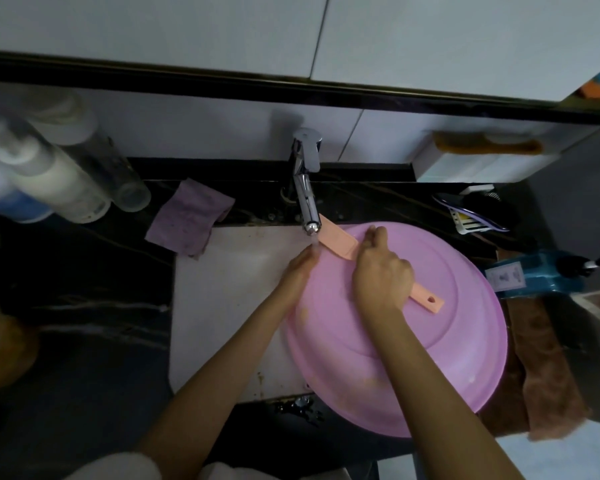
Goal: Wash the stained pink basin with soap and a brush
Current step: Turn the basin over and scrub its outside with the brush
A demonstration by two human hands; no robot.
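Basin (430, 341): pink, turned bottom-up, tilted over the right half of the white sink (222, 306), its right rim overhanging the counter (84, 323) edge on that side.
Brush (340, 245): peach-coloured, long flat handle with a hanging hole at the near end; head pressed against the basin's far-left rim, just beside the tap (307, 199).
Right hand (381, 278): wrapped tight around the brush handle, fingers closed.
Left hand (300, 268): gripping the basin's left rim, right under the running water; fingers partly washed out by the stream.
Water: flowing from the tap onto the rim and left fingers.
Progress: scrubbing of the underside under way, probably mid-task; yellowish marks visible near the left and near rim, so stains remaining. No lather visible; soaping cannot be confirmed. Inside of the basin hidden, likely left to do, plus a final rinse.
Writing: blue packet (520, 275) at the counter's right edge carrying a white label, print too blurred to read; bottles (49, 181) at far left likewise unreadable.
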